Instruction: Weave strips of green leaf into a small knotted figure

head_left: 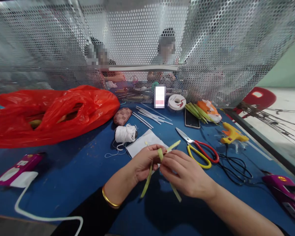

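Note:
My left hand and my right hand meet above the blue table, both pinched on thin pale green strips. One strip end sticks up to the right, others hang down below my fingers. A gold bangle circles my left wrist. A white sheet of paper lies just behind my hands, with a ball of white thread to its left.
Red-and-yellow scissors, a yellow glue gun with black cord, a phone, green strips, white sticks, a tape roll and a red plastic bag lie around. Purple devices sit at both sides. Two people sit behind the perforated screen.

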`<state>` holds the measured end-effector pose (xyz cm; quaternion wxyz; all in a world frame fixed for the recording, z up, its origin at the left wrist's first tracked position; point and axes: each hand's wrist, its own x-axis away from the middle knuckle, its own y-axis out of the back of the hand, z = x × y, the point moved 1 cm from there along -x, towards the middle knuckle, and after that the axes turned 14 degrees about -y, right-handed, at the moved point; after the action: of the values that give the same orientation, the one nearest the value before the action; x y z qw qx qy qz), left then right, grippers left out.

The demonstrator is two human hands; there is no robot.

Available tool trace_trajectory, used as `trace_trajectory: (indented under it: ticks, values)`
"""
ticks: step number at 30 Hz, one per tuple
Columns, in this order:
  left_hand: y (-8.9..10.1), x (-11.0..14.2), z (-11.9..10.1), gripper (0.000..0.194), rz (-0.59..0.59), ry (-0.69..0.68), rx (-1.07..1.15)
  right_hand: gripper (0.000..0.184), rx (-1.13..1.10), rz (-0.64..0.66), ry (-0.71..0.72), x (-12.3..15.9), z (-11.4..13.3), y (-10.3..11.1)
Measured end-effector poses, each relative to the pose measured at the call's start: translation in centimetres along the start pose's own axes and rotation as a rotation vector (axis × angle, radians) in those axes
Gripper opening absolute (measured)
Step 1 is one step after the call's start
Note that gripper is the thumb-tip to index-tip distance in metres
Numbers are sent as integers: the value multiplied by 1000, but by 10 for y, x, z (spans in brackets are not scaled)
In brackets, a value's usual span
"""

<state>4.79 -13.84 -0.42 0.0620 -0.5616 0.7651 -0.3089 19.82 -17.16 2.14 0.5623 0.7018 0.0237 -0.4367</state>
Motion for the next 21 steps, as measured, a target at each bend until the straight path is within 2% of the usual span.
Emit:
trace_trajectory:
  ticks: [6,11,14,17,21]
  values:
    - [2,-4,-9,8,-61,55,198,21,127,51,109,2,-7,-6]
    - [-5,-2,-19,13,-139,14,252,23,59,33,36,5,-13,-5]
    - [-4,-3,-15,10,-137,14,249,22,16,3,32,3,-6,-4]
    - [0,-5,-6,4,-162,-29,255,22,49,79,128,1,6,-11]
    - [0,-4,2,10,-162,-38,246,17,94,113,168,1,14,-24]
